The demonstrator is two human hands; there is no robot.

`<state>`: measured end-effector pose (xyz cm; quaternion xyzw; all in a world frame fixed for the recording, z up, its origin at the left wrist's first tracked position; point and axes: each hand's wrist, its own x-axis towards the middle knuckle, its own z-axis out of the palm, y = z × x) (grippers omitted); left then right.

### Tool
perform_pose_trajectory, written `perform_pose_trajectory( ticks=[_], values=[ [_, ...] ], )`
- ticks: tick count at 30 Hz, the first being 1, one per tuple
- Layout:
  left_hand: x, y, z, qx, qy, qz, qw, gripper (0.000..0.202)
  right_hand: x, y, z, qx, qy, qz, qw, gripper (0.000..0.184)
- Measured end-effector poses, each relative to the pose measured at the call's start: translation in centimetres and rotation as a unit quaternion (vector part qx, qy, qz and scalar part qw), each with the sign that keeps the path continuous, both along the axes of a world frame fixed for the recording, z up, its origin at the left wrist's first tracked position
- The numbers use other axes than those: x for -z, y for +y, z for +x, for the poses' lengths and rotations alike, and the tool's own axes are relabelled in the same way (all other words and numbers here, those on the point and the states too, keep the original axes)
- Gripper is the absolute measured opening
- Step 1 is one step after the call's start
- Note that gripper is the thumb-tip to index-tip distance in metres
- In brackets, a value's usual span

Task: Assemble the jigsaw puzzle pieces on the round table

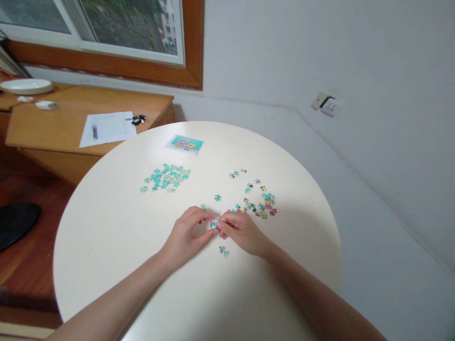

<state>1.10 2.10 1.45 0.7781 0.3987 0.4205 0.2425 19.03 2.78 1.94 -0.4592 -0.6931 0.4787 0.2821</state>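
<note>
Both my hands meet near the middle of the round white table [117, 227]. Between the fingertips of my left hand [186, 232] and my right hand [241, 229] is a small jigsaw puzzle piece [213, 223], teal with some pink. Both hands pinch it; whether it is one piece or two joined is too small to tell. A few loose pieces [223, 252] lie just below my hands, and a single teal piece [218, 197] lies above them. Colourful puzzle pieces [265, 206] are scattered to the right, some partly behind my right hand.
A pile of teal puzzle pieces [167, 177] lies on the left of the table. Behind it is a picture card [185, 144]. A wooden desk [67, 125] beyond holds a paper sheet [108, 128], keys [138, 119] and a white plate [26, 86]. A wall borders the right.
</note>
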Motion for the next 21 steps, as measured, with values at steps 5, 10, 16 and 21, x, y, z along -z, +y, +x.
perform_pose_trajectory(
  ticks=[5,10,16,21],
  values=[
    [0.18,0.0,-0.01,-0.011,0.006,-0.003,1.0,0.013,0.01,0.08,-0.02,0.0,0.008,-0.007,1.0,0.025],
    [-0.01,-0.05,0.0,-0.013,0.004,0.007,1.0,0.017,0.1,0.05,-0.05,0.011,0.018,-0.006,1.0,0.024],
    [0.14,-0.01,0.03,-0.012,0.002,0.022,1.0,0.02,-0.06,0.01,-0.16,0.017,0.024,0.001,1.0,0.021],
    [0.38,0.05,0.1,-0.005,0.004,0.018,1.0,0.015,-0.01,0.06,-0.18,0.011,0.031,-0.01,0.999,0.02]
  ],
)
